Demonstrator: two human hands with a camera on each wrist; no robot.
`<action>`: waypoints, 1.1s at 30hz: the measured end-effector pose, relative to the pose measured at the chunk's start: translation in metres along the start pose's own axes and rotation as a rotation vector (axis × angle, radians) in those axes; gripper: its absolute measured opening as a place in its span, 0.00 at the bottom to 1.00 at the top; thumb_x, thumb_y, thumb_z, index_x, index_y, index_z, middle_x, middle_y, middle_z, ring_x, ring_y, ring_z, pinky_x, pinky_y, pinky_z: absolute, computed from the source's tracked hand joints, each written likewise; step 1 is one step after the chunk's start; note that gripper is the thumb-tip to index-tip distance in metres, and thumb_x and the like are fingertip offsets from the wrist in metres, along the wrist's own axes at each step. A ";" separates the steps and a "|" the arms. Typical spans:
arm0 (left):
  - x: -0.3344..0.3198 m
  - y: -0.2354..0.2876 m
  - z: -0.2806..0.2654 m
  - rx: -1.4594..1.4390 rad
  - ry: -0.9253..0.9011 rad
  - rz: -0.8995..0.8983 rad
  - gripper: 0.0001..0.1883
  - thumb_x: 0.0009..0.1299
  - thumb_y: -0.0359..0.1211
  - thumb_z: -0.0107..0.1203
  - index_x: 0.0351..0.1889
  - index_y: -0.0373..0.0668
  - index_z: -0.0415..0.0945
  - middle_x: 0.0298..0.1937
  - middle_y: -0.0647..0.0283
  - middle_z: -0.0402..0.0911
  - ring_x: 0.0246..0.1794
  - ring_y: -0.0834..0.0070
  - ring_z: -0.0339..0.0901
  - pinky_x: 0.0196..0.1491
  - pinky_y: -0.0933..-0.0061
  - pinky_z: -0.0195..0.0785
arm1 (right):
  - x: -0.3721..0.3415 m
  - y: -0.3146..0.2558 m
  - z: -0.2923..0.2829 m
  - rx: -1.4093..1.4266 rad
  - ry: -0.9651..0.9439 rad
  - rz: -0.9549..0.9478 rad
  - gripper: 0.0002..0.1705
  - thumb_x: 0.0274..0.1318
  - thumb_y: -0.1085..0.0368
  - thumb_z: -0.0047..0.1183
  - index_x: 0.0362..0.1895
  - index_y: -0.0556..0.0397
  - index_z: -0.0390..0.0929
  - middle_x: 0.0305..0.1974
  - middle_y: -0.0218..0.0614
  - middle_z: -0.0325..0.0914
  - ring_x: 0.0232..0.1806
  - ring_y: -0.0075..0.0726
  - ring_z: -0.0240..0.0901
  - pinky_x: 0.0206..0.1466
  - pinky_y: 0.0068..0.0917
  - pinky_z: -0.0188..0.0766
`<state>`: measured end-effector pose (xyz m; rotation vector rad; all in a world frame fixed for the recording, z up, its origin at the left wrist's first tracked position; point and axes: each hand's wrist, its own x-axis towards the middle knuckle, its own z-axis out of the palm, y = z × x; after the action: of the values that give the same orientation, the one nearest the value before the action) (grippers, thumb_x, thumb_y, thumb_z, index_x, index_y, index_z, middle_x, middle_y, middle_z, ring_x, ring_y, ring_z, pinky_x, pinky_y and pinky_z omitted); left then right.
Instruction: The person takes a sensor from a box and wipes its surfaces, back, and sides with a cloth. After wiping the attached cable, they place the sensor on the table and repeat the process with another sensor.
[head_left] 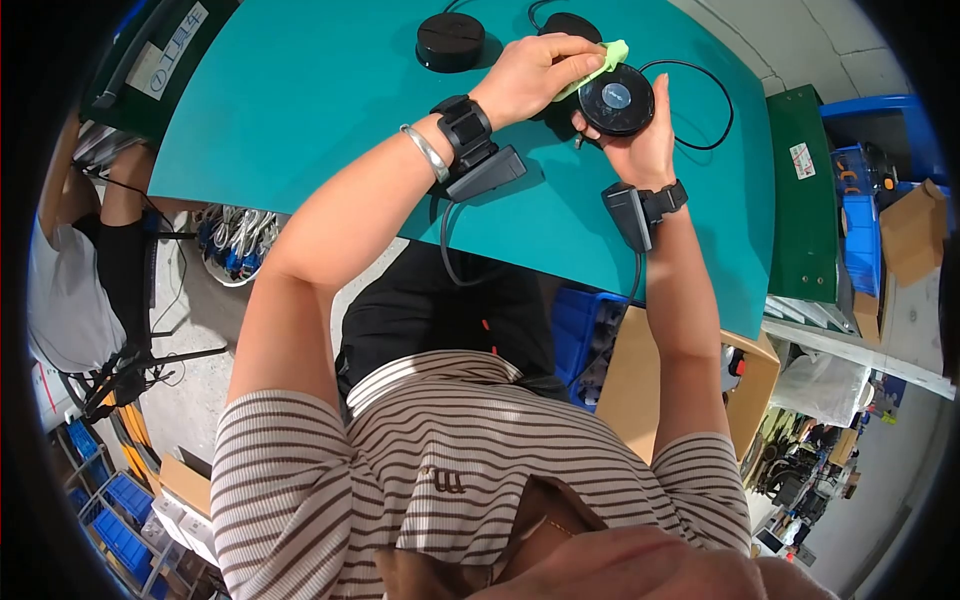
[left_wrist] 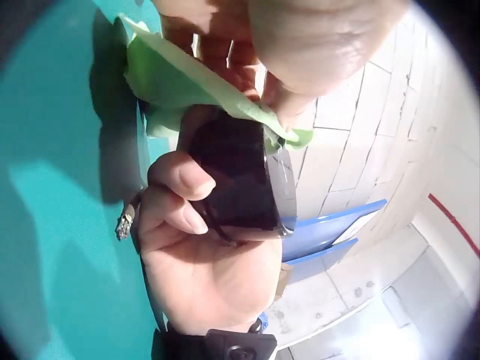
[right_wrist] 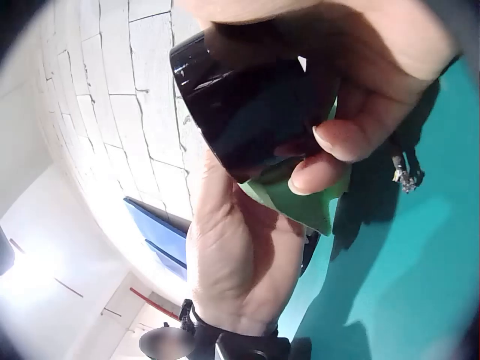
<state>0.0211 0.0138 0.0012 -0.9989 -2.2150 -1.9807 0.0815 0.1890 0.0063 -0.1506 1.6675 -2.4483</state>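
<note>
My right hand (head_left: 645, 142) grips a black, puck-shaped device (head_left: 610, 120) by its side, and the round face with a small pale label is turned up. In the left wrist view, the fingers (left_wrist: 184, 180) of that hand curl onto the device's dark, glossy side wall. A light green cloth (head_left: 615, 55) is pinched between the thumb and fingers of my left hand (head_left: 535, 78). The cloth lies against the device's edge, and in the right wrist view part of it (right_wrist: 289, 201) shows below the device. Both hands are over the teal table (head_left: 330, 150).
Another black puck-shaped device (head_left: 450, 42) stands at the table's far side, and a similar one (head_left: 570, 25) sits behind my left hand. A black cable (head_left: 728, 112) loops on the right. A green crate (head_left: 800, 190) borders the right edge; a person (head_left: 85, 260) sits at left.
</note>
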 end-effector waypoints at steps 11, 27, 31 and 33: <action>-0.002 0.007 -0.001 -0.092 -0.153 -0.030 0.19 0.71 0.39 0.56 0.58 0.44 0.74 0.31 0.74 0.72 0.32 0.86 0.66 0.36 0.82 0.63 | 0.000 -0.005 0.010 0.062 0.233 -0.036 0.42 0.65 0.32 0.20 0.52 0.54 0.72 0.41 0.36 0.78 0.33 0.38 0.75 0.36 0.31 0.72; -0.002 0.009 0.006 0.003 -0.066 -0.104 0.22 0.67 0.43 0.61 0.57 0.47 0.74 0.25 0.75 0.65 0.26 0.86 0.62 0.31 0.80 0.61 | 0.001 -0.001 0.002 -0.109 0.168 -0.005 0.40 0.67 0.33 0.21 0.53 0.54 0.71 0.40 0.38 0.79 0.35 0.36 0.78 0.35 0.29 0.74; -0.001 0.000 0.005 0.003 -0.117 -0.002 0.22 0.67 0.43 0.60 0.57 0.47 0.75 0.26 0.73 0.69 0.27 0.86 0.65 0.32 0.80 0.64 | -0.002 -0.004 0.012 -0.079 0.242 -0.006 0.40 0.67 0.34 0.21 0.53 0.54 0.71 0.40 0.38 0.79 0.34 0.36 0.78 0.34 0.29 0.74; -0.001 -0.001 0.003 0.014 -0.132 -0.005 0.21 0.68 0.43 0.60 0.56 0.47 0.75 0.27 0.72 0.71 0.28 0.86 0.66 0.32 0.80 0.64 | -0.003 -0.005 0.015 -0.074 0.219 0.020 0.40 0.67 0.33 0.20 0.53 0.55 0.71 0.38 0.38 0.79 0.33 0.35 0.77 0.33 0.28 0.72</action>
<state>0.0228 0.0161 -0.0011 -1.1559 -2.2942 -1.9517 0.0866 0.1777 0.0168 0.1284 1.8365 -2.4658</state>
